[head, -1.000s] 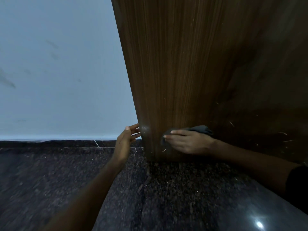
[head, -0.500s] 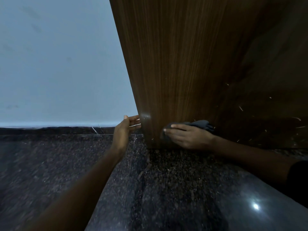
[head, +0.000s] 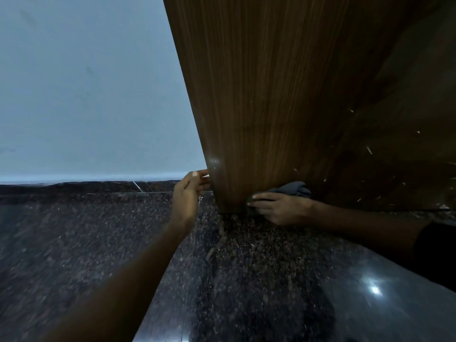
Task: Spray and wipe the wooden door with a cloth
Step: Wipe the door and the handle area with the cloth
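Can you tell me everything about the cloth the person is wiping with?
The cloth is dark grey, soft and bunched into folds. The right hand presses it flat against the wooden door, low down near the door's bottom corner and just above the dark speckled floor. The fingers cover most of it, so only a crumpled end pokes out above the hand. Whether it is wet cannot be told.
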